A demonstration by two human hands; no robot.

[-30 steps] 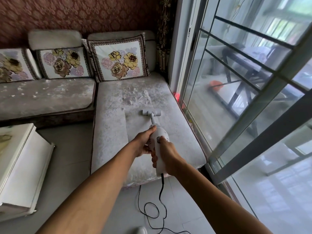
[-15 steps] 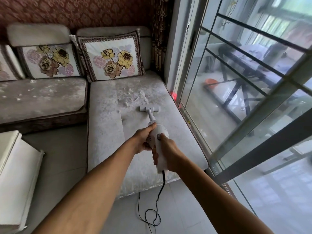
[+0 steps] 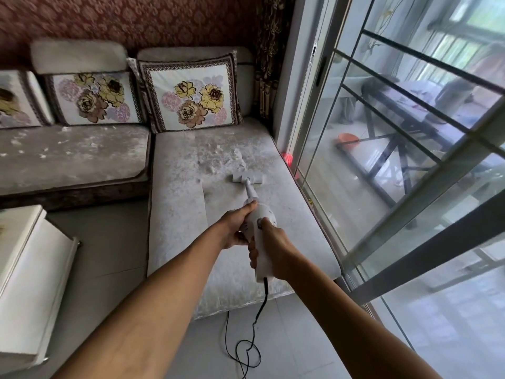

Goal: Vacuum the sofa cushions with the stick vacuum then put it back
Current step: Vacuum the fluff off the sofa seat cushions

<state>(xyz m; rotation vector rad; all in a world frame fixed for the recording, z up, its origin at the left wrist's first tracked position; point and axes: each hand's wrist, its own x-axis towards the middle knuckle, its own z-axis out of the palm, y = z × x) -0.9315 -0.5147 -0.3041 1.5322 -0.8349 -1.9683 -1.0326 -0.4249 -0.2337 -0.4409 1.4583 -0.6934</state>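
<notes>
A white stick vacuum (image 3: 259, 222) lies along the long grey chaise cushion (image 3: 177, 214), its flat nozzle (image 3: 248, 178) pressed on the fabric just short of a patch of white crumbs (image 3: 221, 160). My left hand (image 3: 236, 227) grips the round motor body from the left. Around the handle behind it my right hand (image 3: 269, 248) is closed, thumb on top. The black cord (image 3: 257, 318) drops from the handle end to the floor and coils there. A second seat cushion (image 3: 68, 154) on the left carries scattered white bits.
Floral pillows (image 3: 191, 97) lean against the sofa back. A glass sliding door with a metal frame (image 3: 410, 187) runs close along the chaise's right side. A white cabinet (image 3: 30, 283) stands at the left, with grey tiled floor (image 3: 114, 255) between it and the chaise.
The vacuum and both hands have pushed forward along the chaise, bringing the nozzle nearer the crumb patch. The view shifted slightly.
</notes>
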